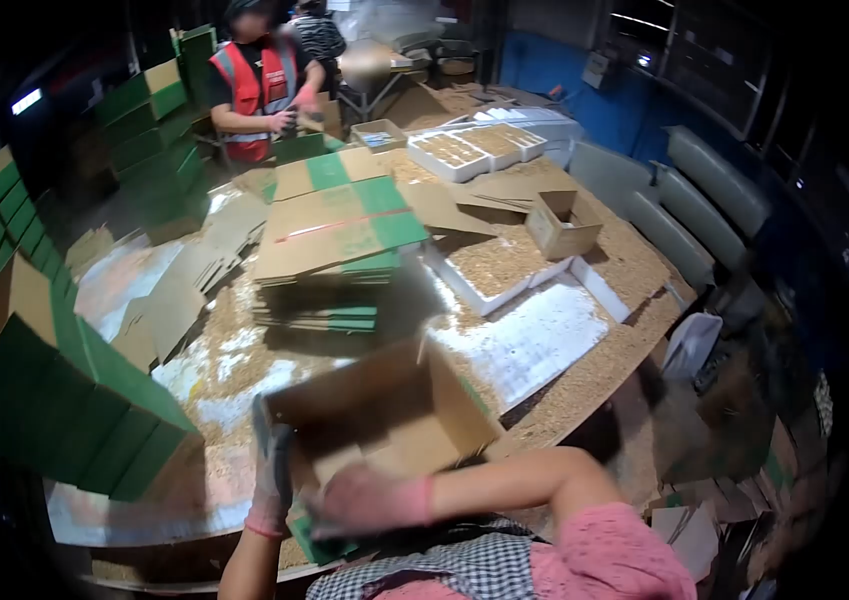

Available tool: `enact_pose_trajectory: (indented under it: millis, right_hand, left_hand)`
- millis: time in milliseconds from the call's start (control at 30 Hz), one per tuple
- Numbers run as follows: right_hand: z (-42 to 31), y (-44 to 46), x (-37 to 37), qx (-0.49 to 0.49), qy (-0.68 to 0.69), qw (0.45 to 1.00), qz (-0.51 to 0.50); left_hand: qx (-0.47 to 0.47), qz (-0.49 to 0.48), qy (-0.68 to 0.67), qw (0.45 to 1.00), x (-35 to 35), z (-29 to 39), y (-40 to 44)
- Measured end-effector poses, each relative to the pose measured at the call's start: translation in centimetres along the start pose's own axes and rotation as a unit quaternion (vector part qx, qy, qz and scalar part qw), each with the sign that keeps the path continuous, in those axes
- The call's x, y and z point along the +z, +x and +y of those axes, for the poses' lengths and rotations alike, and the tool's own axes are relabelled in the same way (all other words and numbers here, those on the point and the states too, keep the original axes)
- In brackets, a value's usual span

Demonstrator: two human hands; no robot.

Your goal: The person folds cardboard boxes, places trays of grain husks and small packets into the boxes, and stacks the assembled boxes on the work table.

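An open brown cardboard box (459,400) with green on its outside stands at the table's near edge, right in front of me. My left hand (272,470), in a grey glove with a pink cuff, holds the box's left wall near its front corner. My right hand (369,498), gloved as well, lies across the near side of the box and is smeared by motion, so its fingers cannot be made out. Below it shows a green piece of the box's near side (314,540). Pale cardboard lies on the box's floor.
A stack of flat cartons (334,235) lies beyond the box. Nested green cartons (74,400) stand at the left. White foam trays (474,150), a foam frame (599,290) and a small carton (564,225) sit on the crumb-covered table (584,385). A person in a red vest (262,85) works opposite.
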State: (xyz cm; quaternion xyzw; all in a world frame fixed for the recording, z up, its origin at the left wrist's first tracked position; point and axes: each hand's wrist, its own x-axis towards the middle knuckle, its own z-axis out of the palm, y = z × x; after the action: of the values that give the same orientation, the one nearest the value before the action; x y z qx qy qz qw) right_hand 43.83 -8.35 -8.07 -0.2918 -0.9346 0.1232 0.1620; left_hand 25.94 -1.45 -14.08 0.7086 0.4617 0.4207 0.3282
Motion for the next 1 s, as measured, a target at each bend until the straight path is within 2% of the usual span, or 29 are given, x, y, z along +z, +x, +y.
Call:
enact_pose_trajectory:
  millis: [33,100,133,167,200,233,267,300,367,433,500,567,633,700,767,833,867,933,1000]
  right_hand:
    - [-1.1,0.2,-0.2,0.014,0.039,0.995,-0.093]
    - [0.5,-0.6,-5.1,0.025,0.127,0.984,-0.122]
    - [2.4,-2.2,-6.9,0.073,0.107,0.989,0.070]
    - [6.1,-3.6,-10.8,0.076,0.156,0.962,0.209]
    - [11.1,-6.2,-11.7,0.161,0.278,0.892,0.319]
    - [18.3,-9.5,-10.1,0.239,0.390,0.786,0.416]
    - [24.7,-11.9,-8.4,0.313,0.193,0.769,0.522]
    - [31.1,-14.3,-6.8,0.421,0.001,0.687,0.592]
    - [38.4,-19.1,-2.0,0.652,0.006,0.537,0.535]
    - [43.3,-21.3,3.2,0.747,0.050,0.515,0.419]
    - [41.4,-17.3,0.7,0.723,0.153,0.507,0.444]
    - [42.3,-14.2,1.1,0.717,0.140,0.498,0.468]
    - [42.3,-12.5,1.5,0.706,0.092,0.480,0.513]
    - [41.2,-12.5,-1.5,0.694,0.126,0.465,0.535]
    - [37.4,-13.8,-6.7,0.569,0.397,0.406,0.595]
    - [39.4,-15.9,-4.1,0.432,0.397,0.358,0.726]
    - [35.4,-16.3,-7.3,0.418,0.483,0.350,0.685]
    - [36.0,-21.4,-4.1,0.310,0.546,0.451,0.635]
    - [30.8,-23.6,-6.8,0.344,0.598,0.470,0.551]
  left_hand:
    - [-0.098,0.007,-0.114,0.989,0.1,3.9,0.0]
    - [-0.254,0.018,-0.321,0.912,-0.8,4.6,-0.8]
    - [-0.224,0.010,-0.277,0.934,-1.7,1.5,-1.9]
    - [-0.177,0.081,-0.303,0.933,-1.0,0.1,-2.6]
    - [-0.230,0.090,-0.318,0.915,-1.0,0.6,-2.8]
    - [-0.283,0.099,-0.330,0.895,-1.1,1.3,-3.0]
    - [-0.280,0.102,-0.329,0.896,-0.7,0.9,-2.8]
    - [-0.298,0.113,-0.299,0.899,-0.5,0.4,-2.5]
    - [-0.363,0.100,-0.267,0.887,-0.6,1.4,-0.6]
    - [-0.362,0.131,-0.234,0.893,0.0,5.0,0.4]
    - [-0.368,0.174,-0.178,0.896,1.5,8.3,1.5]
    - [-0.376,0.197,-0.142,0.894,2.0,8.3,2.5]
    - [-0.409,0.181,-0.091,0.890,1.8,7.7,2.1]
    - [-0.450,0.182,-0.085,0.870,1.6,7.8,2.3]
    - [-0.484,0.176,-0.085,0.853,1.1,6.9,2.4]
    - [-0.311,0.220,-0.088,0.920,0.7,2.5,2.6]
    - [-0.223,0.239,-0.090,0.941,0.6,0.5,2.3]
    - [-0.131,0.210,-0.094,0.964,1.0,2.3,2.4]
    - [-0.128,0.112,-0.061,0.984,0.6,5.8,4.5]
